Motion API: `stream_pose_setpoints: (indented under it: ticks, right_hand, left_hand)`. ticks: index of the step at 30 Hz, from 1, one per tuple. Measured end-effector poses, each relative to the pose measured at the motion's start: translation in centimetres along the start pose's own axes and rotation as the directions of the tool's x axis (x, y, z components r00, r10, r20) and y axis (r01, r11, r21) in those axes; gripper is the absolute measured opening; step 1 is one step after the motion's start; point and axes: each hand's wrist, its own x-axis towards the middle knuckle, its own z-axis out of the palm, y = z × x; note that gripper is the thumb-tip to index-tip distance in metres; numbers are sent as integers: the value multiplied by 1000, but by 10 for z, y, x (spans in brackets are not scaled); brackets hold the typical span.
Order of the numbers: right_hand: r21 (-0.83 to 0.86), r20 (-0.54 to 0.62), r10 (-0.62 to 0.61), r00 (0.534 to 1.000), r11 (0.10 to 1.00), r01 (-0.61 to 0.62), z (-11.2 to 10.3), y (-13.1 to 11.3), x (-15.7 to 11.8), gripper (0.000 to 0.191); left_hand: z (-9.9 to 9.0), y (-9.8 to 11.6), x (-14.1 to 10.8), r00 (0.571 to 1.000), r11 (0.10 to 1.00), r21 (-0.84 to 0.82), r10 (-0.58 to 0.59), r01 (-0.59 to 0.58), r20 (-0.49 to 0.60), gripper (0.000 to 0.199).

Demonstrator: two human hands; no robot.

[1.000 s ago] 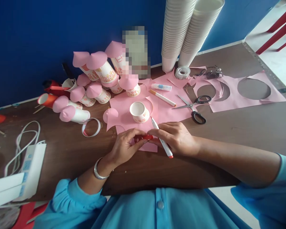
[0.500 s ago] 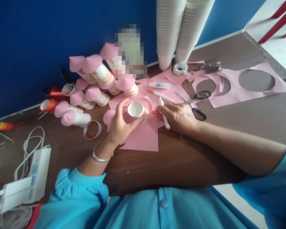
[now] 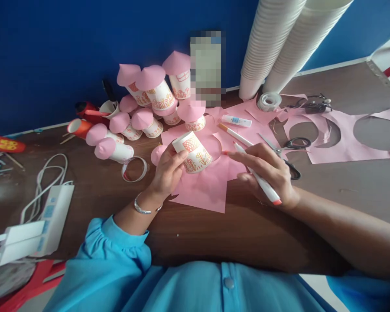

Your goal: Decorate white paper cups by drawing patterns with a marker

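My left hand [image 3: 169,173] grips a white paper cup [image 3: 199,162], tilted so its side faces up. Orange flowers and a red-orange window grid are drawn on that side. A white marker [image 3: 261,180] with an orange end lies in the closed fingers of my right hand [image 3: 274,173], its tip apart from the cup. A small orange piece [image 3: 225,152] shows by my right fingertips; whether they hold it I cannot tell. Pink paper [image 3: 204,195] lies under the cup and hands.
Several decorated cups with pink cone tops [image 3: 151,78] stand at the back left. Beyond my right hand are scissors [image 3: 297,143], a glue stick [image 3: 236,120], another marker [image 3: 235,134] and a tape roll [image 3: 269,102]. Tall paper cup stacks [image 3: 269,39] lean by the wall. A power strip [image 3: 55,219] lies left.
My left hand has tipped the cup, turning its drawn side into view instead of its mouth. My right hand has drawn back from the cup with the marker. The view has shifted.
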Motion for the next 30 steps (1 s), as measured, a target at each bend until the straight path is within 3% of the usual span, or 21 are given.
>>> stream_pose_setpoints:
  ticks: [3, 6, 10, 19, 25, 30]
  right_hand:
    - [75, 31, -91, 995, 993, 88, -6, -16, 1, 31]
    - [157, 65, -138, 988, 979, 127, -7, -28, 1, 24]
    - [138, 90, -205, 975, 972, 191, -2, -32, 1, 17]
    - [72, 100, -209, 973, 977, 202, 3, -29, 1, 13]
    - [94, 93, -240, 966, 968, 232, 2, -28, 3, 11]
    - [98, 89, -240, 967, 968, 231, 0, -28, 3, 12]
  left_hand:
    - [1, -2, -1, 999, 996, 82, 34, -36, 26, 22]
    - [1, -7, -2, 998, 996, 89, -5, 0, 56, 25]
    - [-2, -15, -2, 997, 997, 72, -33, 27, 76, 33]
    - [-3, -18, -4, 994, 989, 150, -20, 3, 108, 37]
    - [3, -7, -4, 989, 987, 113, -120, 110, 85, 36]
    - [4, 0, -3, 989, 989, 97, -120, 111, 92, 32]
